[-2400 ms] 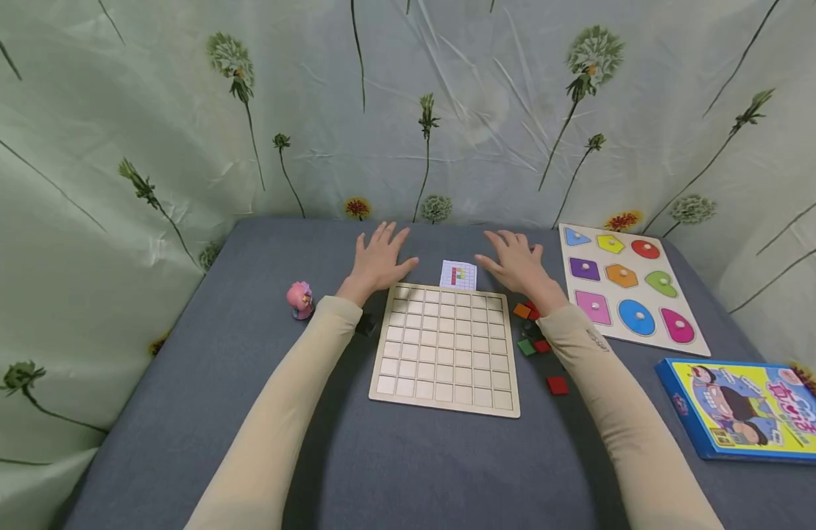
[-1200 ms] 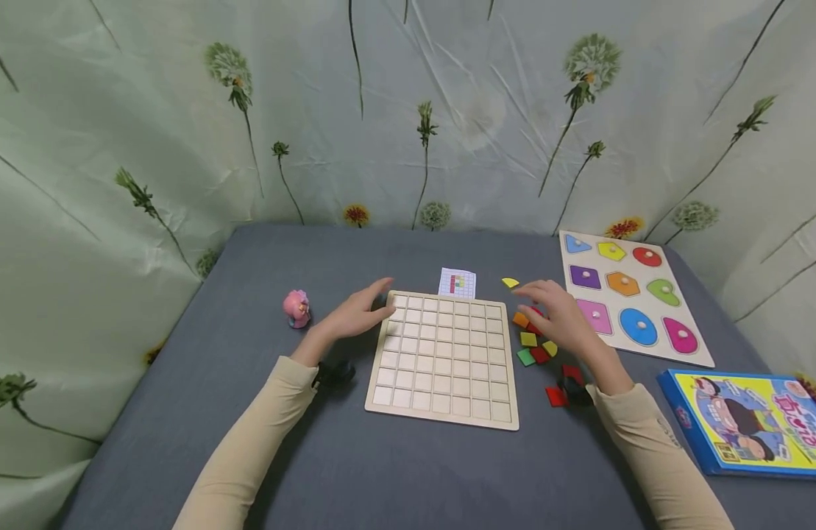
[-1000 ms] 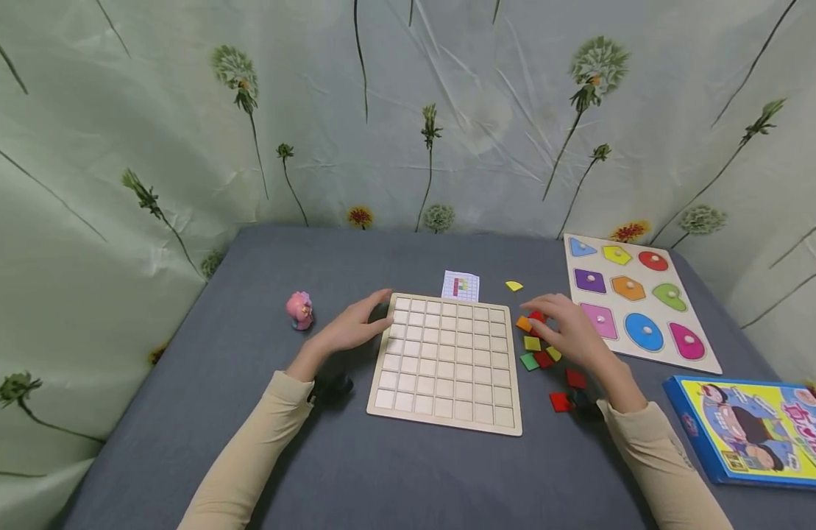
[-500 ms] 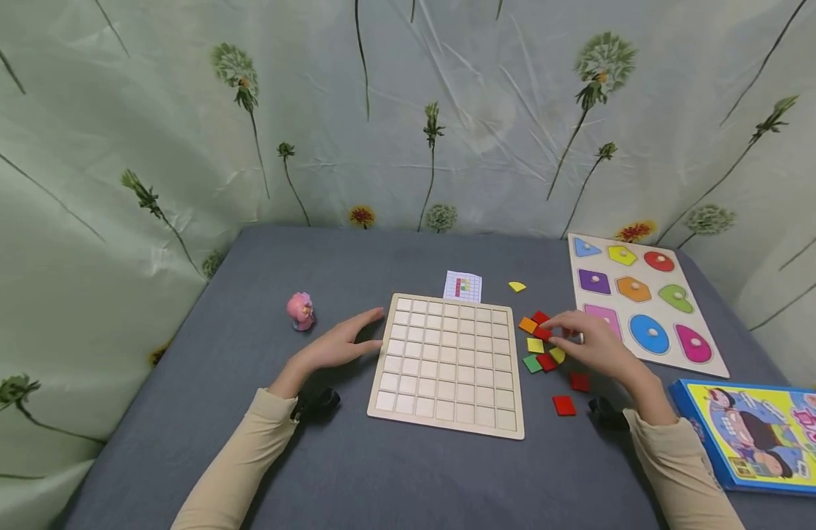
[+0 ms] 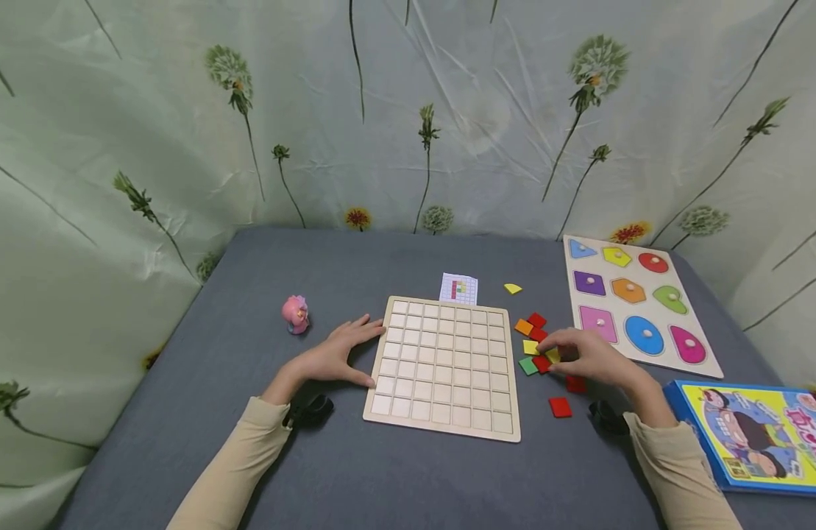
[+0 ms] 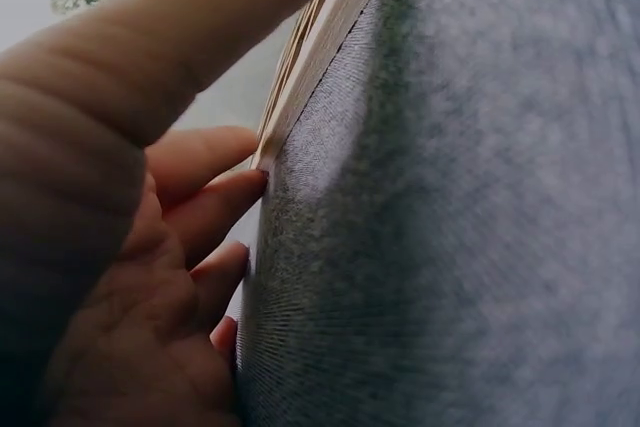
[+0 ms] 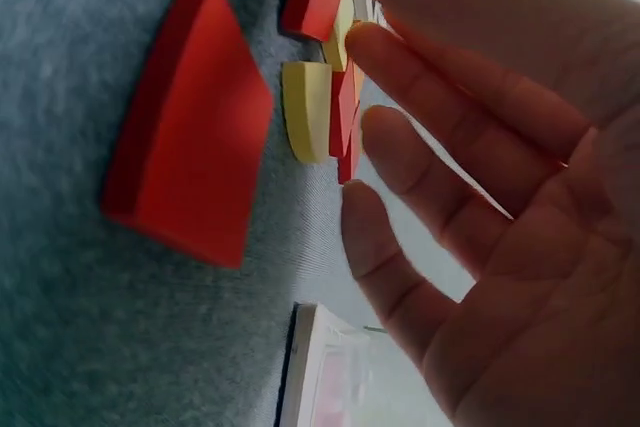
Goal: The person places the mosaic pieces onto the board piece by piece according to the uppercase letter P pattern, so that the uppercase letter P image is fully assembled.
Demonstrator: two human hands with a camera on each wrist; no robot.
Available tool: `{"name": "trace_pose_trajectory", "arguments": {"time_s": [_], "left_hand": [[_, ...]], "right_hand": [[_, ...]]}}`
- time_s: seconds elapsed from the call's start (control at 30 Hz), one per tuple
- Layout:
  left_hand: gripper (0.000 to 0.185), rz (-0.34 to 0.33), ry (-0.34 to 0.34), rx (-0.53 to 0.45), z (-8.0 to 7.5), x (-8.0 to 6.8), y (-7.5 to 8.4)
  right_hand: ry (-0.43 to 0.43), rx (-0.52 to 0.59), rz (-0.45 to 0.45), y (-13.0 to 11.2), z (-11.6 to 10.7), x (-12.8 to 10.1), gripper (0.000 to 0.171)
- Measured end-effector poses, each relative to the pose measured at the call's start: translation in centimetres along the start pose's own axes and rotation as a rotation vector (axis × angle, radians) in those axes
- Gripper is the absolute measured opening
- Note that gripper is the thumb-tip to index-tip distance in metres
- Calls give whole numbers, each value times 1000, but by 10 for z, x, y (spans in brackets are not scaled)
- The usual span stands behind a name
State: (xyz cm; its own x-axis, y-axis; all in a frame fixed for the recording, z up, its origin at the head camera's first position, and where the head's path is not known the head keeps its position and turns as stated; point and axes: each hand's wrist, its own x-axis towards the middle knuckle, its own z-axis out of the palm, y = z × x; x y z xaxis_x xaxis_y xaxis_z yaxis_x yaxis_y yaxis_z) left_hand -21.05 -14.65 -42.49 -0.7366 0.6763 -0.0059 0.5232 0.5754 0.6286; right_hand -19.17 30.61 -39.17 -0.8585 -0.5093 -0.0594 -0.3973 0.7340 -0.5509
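A square wooden grid board (image 5: pixel 441 434) lies on the grey cloth. My left hand (image 5: pixel 335 353) rests at its left edge, fingers and thumb spread along the rim; the left wrist view shows the fingertips (image 6: pixel 262 182) right at the board's side. Over the scattered coloured tiles, to the right of the board, is my right hand (image 5: pixel 593 358), with thumb and fingers apart. Under and around its fingertips are a yellow square tile (image 5: pixel 530 347), a green tile (image 5: pixel 528 366) and several red ones. A red tile (image 7: pixel 195 137) lies nearest in the right wrist view.
A small pattern card (image 5: pixel 458 288) touches the board's far edge. A yellow quarter-round tile (image 5: pixel 513 288) lies beyond the pile. On the right are a shape-knob puzzle (image 5: pixel 666 335) and a blue-and-yellow box (image 5: pixel 755 434). A pink figurine (image 5: pixel 296 314) stands at left.
Both hands have come back from beyond the board's far corners. The left now touches the board's left edge. The right has moved nearer, over the tiles, its fingers now just above the yellow and red ones.
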Motion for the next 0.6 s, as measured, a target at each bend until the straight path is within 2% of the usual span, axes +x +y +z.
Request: {"name": "trace_pose_trajectory", "arguments": {"time_s": [0.17,0.6], "left_hand": [[98,27,-1,21,1,-1,-1],[99,20,22,58,5,-1,0]], "right_hand": [[-17,-10,-25,-2,2,1,31],[-33,-68,-37,-6,7,4,28]]}}
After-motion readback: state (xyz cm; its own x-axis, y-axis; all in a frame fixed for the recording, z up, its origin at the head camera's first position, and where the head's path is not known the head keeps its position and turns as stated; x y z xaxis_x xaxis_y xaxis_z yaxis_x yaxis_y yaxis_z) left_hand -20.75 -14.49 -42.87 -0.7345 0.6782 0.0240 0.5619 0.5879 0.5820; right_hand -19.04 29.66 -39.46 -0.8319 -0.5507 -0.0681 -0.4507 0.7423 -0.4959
